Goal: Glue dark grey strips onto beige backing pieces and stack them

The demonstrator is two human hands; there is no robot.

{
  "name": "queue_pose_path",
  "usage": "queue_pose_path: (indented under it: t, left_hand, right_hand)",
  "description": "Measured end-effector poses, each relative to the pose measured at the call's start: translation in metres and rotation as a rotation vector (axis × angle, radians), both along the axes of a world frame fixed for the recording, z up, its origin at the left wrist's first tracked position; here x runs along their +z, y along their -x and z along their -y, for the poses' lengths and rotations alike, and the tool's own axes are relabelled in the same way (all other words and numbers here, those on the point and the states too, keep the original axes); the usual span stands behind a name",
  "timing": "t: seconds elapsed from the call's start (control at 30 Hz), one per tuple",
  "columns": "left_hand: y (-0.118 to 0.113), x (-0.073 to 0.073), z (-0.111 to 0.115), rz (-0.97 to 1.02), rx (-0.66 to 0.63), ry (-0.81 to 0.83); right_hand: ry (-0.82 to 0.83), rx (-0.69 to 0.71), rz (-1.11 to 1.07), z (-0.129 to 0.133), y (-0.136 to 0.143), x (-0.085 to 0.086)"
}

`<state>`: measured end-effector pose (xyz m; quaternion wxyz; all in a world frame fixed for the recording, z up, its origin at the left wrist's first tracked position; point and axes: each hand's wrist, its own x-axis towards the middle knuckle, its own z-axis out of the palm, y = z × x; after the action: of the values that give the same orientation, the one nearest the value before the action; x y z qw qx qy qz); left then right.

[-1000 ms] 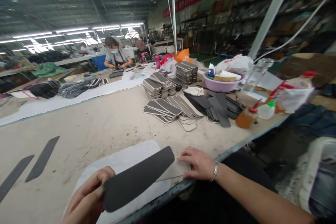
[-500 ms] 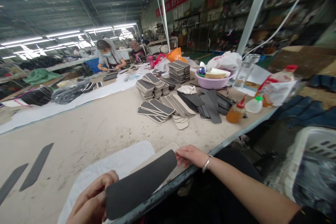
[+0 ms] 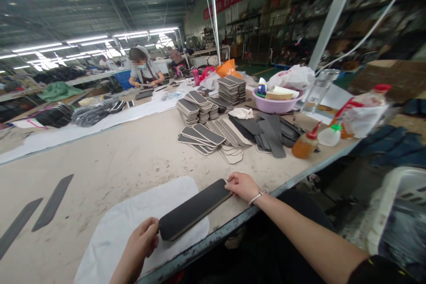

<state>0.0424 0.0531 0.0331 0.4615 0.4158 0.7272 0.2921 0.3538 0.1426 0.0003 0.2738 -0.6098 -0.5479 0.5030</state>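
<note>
A long dark grey strip (image 3: pixel 195 209) with rounded ends lies over the white cloth (image 3: pixel 133 213) near the table's front edge. A pale edge of a piece underneath shows at its right end and along its near side. My left hand (image 3: pixel 144 239) is closed, fingers curled at the strip's left end. At the other end, my right hand (image 3: pixel 242 187), with a bracelet at the wrist, pinches the corner between thumb and fingers. Two loose dark strips (image 3: pixel 53 202) lie flat on the left of the table.
Stacks of pale-edged dark pieces (image 3: pixel 199 105) stand beyond my hands. Right of them are dark flat parts (image 3: pixel 273 135), a purple basin (image 3: pixel 276 105), an amber bottle with a red tip (image 3: pixel 304 145) and a white bottle (image 3: pixel 330 136). A co-worker (image 3: pixel 144 71) sits at the far side.
The dark strip has come down flat onto the pale piece, lining up with it. My left hand has moved away from me and right; my right hand has shifted slightly up and now pinches the end.
</note>
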Motion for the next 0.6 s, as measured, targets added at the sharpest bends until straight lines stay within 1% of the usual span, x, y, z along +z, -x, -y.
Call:
queue_pose_path:
  t: [0.13, 0.23, 0.3, 0.4, 0.53, 0.6]
  left_hand:
    - [0.002, -0.017, -0.011, -0.257, -0.085, 0.046]
    - [0.005, -0.024, -0.017, -0.372, -0.181, 0.051]
    - [0.008, -0.026, -0.02, -0.409, -0.226, 0.057]
    - [0.011, -0.026, -0.022, -0.374, -0.233, 0.083]
    - [0.01, -0.027, -0.021, -0.169, -0.164, 0.103]
    - [0.009, -0.027, -0.02, -0.17, -0.154, 0.091]
  right_hand:
    - [-0.032, -0.001, 0.128, -0.008, 0.001, -0.007]
    - [-0.059, 0.023, 0.207, -0.01, 0.0, -0.01]
    - [-0.073, 0.041, 0.251, -0.01, -0.001, -0.01]
    - [-0.093, 0.063, 0.302, -0.01, -0.002, -0.009]
    - [-0.108, 0.084, 0.335, -0.01, -0.001, -0.008]
    - [-0.109, 0.093, 0.339, -0.01, -0.001, -0.008]
